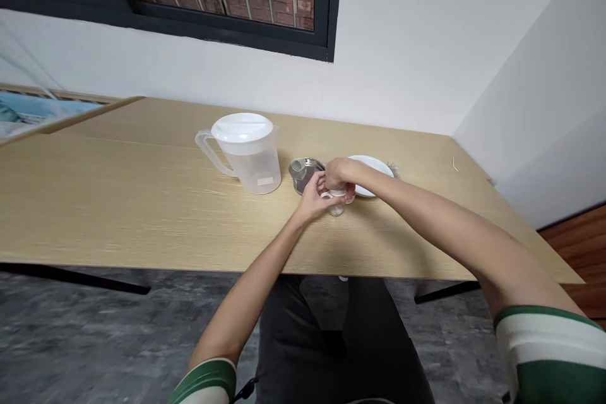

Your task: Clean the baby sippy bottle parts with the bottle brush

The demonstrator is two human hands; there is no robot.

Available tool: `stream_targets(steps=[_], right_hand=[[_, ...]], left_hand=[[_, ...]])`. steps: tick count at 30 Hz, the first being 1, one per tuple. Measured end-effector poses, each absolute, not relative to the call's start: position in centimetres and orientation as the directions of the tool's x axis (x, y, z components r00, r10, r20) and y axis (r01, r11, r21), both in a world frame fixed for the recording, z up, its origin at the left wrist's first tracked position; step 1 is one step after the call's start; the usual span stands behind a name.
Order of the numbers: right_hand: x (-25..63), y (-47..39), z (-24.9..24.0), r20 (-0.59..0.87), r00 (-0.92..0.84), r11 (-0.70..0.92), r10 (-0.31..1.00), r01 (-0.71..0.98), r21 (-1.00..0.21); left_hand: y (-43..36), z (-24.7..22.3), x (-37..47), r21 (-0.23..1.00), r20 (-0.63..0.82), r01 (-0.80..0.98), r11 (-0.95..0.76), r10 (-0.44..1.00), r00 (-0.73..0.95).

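My left hand (314,200) is closed round the side of a small clear glass cup (336,210) that stands low on the table. Over the cup's top, my right hand (339,175) is bent down with its fingers curled together; what they pinch, if anything, is hidden. A white rim shows between the two hands. Just behind my left hand sits a shiny metal pot (303,174) with a round opening, partly covered by my fingers. Beneath my right wrist and forearm lies a white plate (376,166), partly hidden.
A translucent pitcher (258,167) with a white lid stands left of the metal pot, handle to the left. A grey wiry thing (394,170) lies by the plate's right edge. A thin white bent piece (455,164) is farther right on the wooden table (142,202). A wall rises behind.
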State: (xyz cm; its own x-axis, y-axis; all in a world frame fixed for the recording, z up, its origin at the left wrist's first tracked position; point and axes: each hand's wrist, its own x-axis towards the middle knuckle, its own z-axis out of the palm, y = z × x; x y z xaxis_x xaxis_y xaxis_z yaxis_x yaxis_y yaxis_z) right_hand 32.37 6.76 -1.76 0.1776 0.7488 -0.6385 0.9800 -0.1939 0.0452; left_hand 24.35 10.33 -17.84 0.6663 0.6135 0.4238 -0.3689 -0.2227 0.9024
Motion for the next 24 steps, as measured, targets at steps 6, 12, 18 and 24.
stream_targets(steps=[6, 12, 18, 24], right_hand=[[32.9, 3.5, -0.3, -0.484, 0.255, -0.261, 0.837, 0.964, 0.057], [32.9, 2.7, -0.8, -0.385, 0.168, -0.155, 0.907, 0.986, 0.066], [33.5, 2.9, -1.4, -0.407, 0.099, -0.079, 0.908, 0.995, 0.066], [35.4, 2.2, -3.0, -0.323, -0.188, 0.197, 0.928, 0.98, -0.005]], left_hand=[[10.3, -18.1, 24.3, 0.908, 0.42, -0.301, -0.293, 0.62, 0.663], [10.3, -18.3, 24.4, 0.897, 0.441, -0.288, -0.337, 0.626, 0.643], [10.6, -18.2, 24.0, 0.9, 0.425, -0.239, -0.365, 0.606, 0.673], [10.5, -18.3, 24.1, 0.881, 0.455, -0.238, -0.409, 0.591, 0.666]])
